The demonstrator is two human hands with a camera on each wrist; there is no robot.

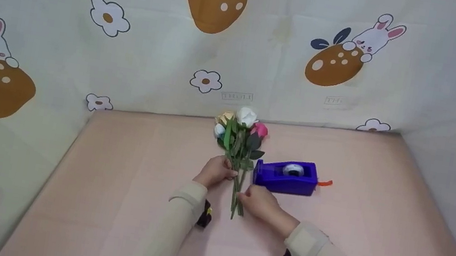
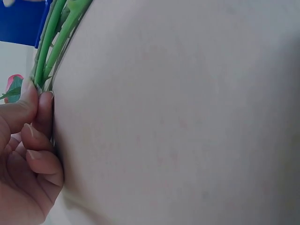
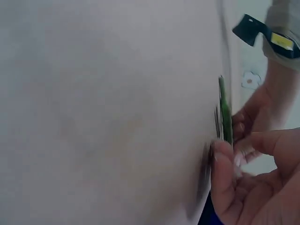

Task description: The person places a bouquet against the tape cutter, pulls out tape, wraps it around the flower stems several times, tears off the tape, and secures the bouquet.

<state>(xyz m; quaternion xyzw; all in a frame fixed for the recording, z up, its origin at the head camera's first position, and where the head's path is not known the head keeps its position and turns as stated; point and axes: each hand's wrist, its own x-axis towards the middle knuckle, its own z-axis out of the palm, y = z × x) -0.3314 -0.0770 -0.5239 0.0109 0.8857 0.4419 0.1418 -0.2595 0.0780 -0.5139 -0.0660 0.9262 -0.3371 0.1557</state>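
Observation:
A small bunch of artificial roses, with white, pink, yellowish and pale blue heads, lies on the table with its stems towards me. My left hand pinches the green stems between thumb and forefinger, below the leaves. Lower down, from the right side, my right hand has its fingers curled at the stem ends. Its thumb and forefinger lie on either side of them in the right wrist view; the exact contact is partly hidden. A blue tape dispenser with a clear roll stands beside the bunch.
A strip of orange-red material sticks out from the dispenser's right end. The pinkish tabletop meets a cloth backdrop printed with rabbits and flowers. Both wrists wear black camera mounts.

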